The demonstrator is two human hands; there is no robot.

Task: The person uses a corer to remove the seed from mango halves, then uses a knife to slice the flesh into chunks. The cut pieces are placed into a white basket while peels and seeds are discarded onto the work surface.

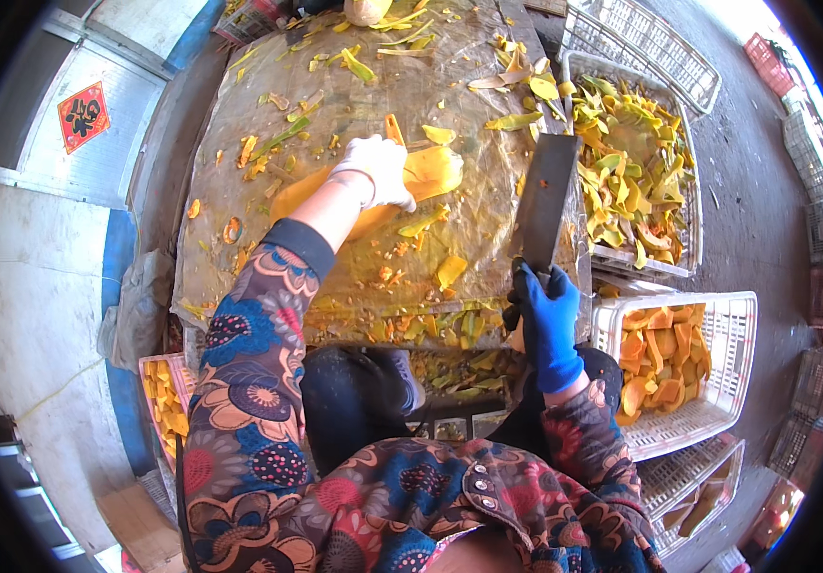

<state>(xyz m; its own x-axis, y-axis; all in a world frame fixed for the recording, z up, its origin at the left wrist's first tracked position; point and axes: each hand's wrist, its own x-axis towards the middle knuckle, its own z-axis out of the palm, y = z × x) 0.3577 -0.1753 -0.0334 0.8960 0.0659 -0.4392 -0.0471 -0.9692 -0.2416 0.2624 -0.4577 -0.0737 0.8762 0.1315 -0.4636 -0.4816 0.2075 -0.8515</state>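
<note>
My left hand (377, 170), in a white glove, reaches over the work table (239, 114) and rests on a peeled orange-yellow squash (434, 173), whose other part shows left of my wrist. An orange handle, perhaps a peeler's (393, 129), sticks up beside my fingers; its lower end is hidden. On the right, my right hand (551, 315), in a blue glove with dark fingers, grips a cleaver with a broad dark blade (549, 197) that points away from me over the table's right edge. Peel strips (422, 220) and seeds lie around the squash.
A crate of green-yellow peelings (694, 208) stands right of the table. Nearer me, a white crate (734, 358) holds orange squash pieces, with more crates beneath. A pink crate (185, 372) of pieces is at left. Another squash (367, 10) lies at the far edge.
</note>
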